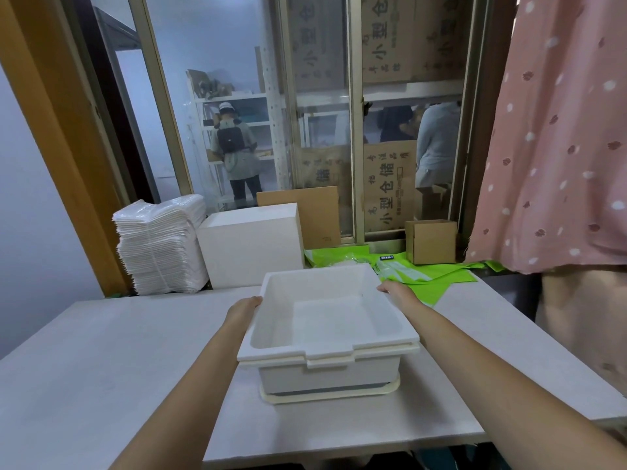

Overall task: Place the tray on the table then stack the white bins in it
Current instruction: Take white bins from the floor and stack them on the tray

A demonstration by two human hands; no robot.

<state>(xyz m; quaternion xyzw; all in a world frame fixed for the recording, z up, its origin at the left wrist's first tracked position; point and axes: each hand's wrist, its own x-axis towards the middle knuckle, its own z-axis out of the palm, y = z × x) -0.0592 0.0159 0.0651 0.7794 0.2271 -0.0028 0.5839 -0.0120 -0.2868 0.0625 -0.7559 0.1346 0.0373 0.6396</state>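
A cream tray [325,396] lies flat on the pale table [101,351], only its front rim showing. In it stands a white bin [325,376], and a second white bin [325,320] is nested inside that one, its rim just above the lower rim. My left hand [246,308] grips the top bin's left rim. On the opposite side my right hand [395,289] grips the right rim near the far corner. The fingers of both hands are partly hidden under the rim.
Behind the bins stand a white foam box [251,245] and a tall stack of white packets [163,245]. Green bags [424,276] and a small cardboard box [431,240] lie at the back right. A pink curtain [556,147] hangs at right.
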